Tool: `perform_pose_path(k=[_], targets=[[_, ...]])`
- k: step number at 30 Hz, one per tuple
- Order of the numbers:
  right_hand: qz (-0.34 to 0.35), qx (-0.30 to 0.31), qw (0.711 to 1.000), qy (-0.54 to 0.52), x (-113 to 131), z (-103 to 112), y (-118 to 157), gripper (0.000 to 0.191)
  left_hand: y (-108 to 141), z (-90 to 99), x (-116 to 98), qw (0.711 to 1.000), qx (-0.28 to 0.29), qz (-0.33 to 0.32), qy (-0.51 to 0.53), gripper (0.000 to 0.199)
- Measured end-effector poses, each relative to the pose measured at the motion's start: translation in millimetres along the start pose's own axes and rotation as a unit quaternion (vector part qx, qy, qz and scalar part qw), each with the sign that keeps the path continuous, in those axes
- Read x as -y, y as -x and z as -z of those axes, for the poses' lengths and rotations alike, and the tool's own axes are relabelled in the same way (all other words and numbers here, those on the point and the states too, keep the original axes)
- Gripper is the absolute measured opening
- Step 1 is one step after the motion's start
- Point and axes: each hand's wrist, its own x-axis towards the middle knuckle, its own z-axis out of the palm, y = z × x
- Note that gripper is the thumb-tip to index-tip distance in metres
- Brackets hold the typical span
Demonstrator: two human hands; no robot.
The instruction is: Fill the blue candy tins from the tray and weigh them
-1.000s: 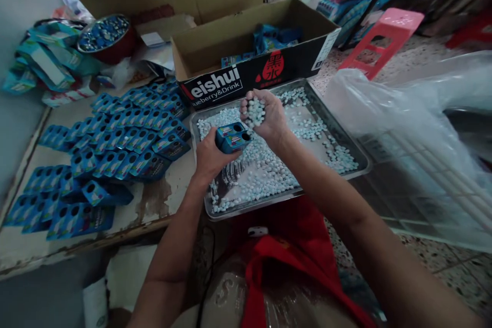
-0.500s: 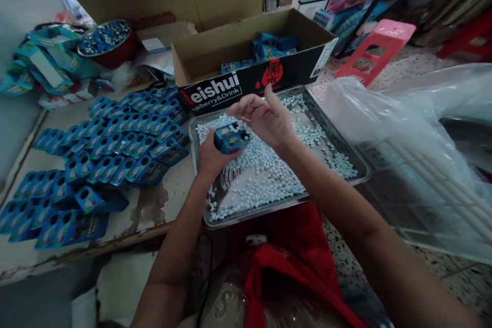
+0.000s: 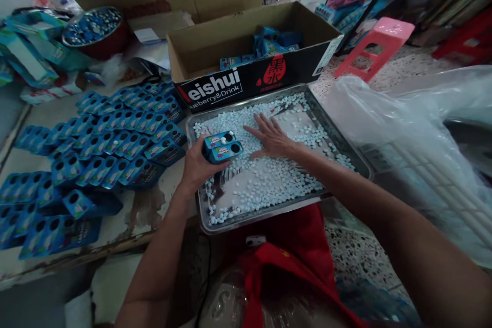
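- Shallow rectangular metal tray (image 3: 348, 156): loose layer of small pale blue-white tablets (image 3: 265, 182), denser toward near left, bare patches at centre.
- Left hand (image 3: 197, 164) clamped on two small blue cardboard packets (image 3: 222, 146), round holes facing up, held over tray's left edge.
- Right hand (image 3: 271, 137) flat, fingers spread apart, palm down on tablets mid-tray.
- Open brown cardboard carton with black printed front (image 3: 215, 46) just behind tray; a few blue packets inside at back right.
- Round red bowl (image 3: 102, 43), far left, full of blue pieces.
- Worn pale tabletop (image 3: 154, 205): rows of empty blue packets (image 3: 115, 138) left of tray.
- Clear plastic sheeting (image 3: 403, 123) to the right; pink plastic stool (image 3: 378, 41) on speckled floor behind.
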Motion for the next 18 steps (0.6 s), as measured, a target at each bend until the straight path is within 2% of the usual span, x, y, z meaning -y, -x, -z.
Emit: perform_pose_path(k=[2,5,8,10,11,12,14,16,18], targets=[[0.042,-0.004,0.999,0.019,3.5,4.6,-34.2,0.114,3.8,2.4,-4.0,1.0,-0.004,0.019,0.008,0.069],[0.075,-0.012,0.997,0.032,12.8,11.0,-65.1,0.078,5.1,3.3,-5.5,0.999,-0.01,0.034,0.008,0.07],[0.066,-0.019,0.997,0.021,23.7,12.4,-63.7,0.047,2.8,-0.4,-3.9,0.999,-0.016,0.042,-0.004,0.071],[0.016,-0.035,0.998,-0.043,29.2,12.4,-55.0,0.036,1.1,-5.1,-3.7,0.999,-0.026,0.045,-0.016,0.073],[-0.033,-0.058,0.991,-0.116,30.8,12.9,-50.9,0.03,0.7,-7.7,-4.2,0.998,-0.032,0.046,-0.023,0.074],[-0.092,-0.088,0.97,-0.208,31.4,14.2,-47.5,0.026,0.6,-10.0,-5.2,0.998,-0.037,0.046,-0.03,0.076],[-0.199,-0.146,0.891,-0.38,30.4,20.0,-42.7,0.032,1.5,-13.6,-7.8,0.997,-0.042,0.044,-0.042,0.078],[-0.25,-0.156,0.785,-0.545,28.7,30.7,-38.8,0.043,3.0,-15.4,-10.7,0.997,-0.042,0.043,-0.052,0.08],[-0.234,-0.139,0.665,-0.695,31.0,45.3,-34.1,0.046,4.3,-16.8,-13.5,0.996,-0.045,0.044,-0.061,0.08]])
